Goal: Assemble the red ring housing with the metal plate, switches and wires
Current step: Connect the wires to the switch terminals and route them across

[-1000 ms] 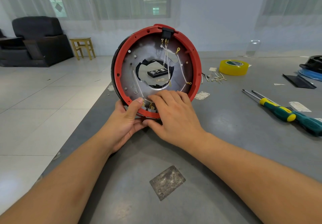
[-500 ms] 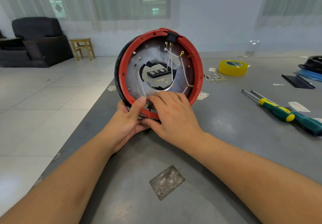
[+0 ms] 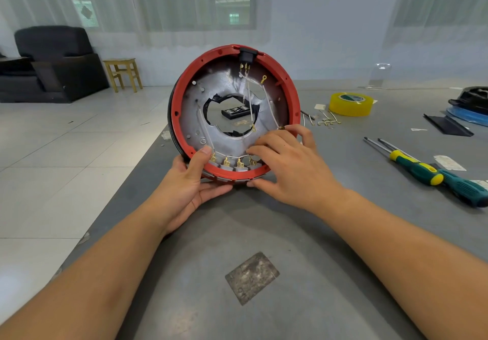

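I see the red ring housing (image 3: 176, 113), glossy plastic and round, standing on edge on the grey worktop (image 3: 343, 181), a dull metal plate (image 3: 224, 86) with a ragged centre hole set inside. White wires (image 3: 269, 107) run to brass-tabbed switches (image 3: 232, 165) along its bottom. My left hand (image 3: 190, 183) cups the lower rim, thumb curled over it; my right hand (image 3: 287, 160) rests spread fingers on rim and plate, gripping nothing. No writing is legible.
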The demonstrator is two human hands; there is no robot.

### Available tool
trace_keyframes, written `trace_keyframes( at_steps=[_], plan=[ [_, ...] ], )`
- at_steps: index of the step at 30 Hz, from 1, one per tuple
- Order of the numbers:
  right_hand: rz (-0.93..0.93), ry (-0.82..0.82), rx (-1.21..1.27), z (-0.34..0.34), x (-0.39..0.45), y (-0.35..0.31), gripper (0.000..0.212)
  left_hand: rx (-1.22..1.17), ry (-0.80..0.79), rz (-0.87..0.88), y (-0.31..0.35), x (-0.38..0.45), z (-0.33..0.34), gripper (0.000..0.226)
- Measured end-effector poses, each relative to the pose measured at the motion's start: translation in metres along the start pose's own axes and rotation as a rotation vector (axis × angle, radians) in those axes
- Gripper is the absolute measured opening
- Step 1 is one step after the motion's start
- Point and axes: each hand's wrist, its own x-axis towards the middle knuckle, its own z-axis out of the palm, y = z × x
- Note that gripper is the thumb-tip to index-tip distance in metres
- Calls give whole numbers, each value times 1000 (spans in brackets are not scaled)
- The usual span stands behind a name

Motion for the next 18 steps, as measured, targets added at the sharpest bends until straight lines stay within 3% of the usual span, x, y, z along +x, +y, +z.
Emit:
trace_keyframes(
  at_steps=[6,12,18],
  plan=[
    [-22,5,-12,1,1,1,49,7,12,-5,2,0,2,66],
    [-5,-49,8,3,0,0,64,20,9,-21,3,-4,5,87],
    [-1,138,38,0,-1,9,67,24,81,-43,5,-4,6,56]
  ],
)
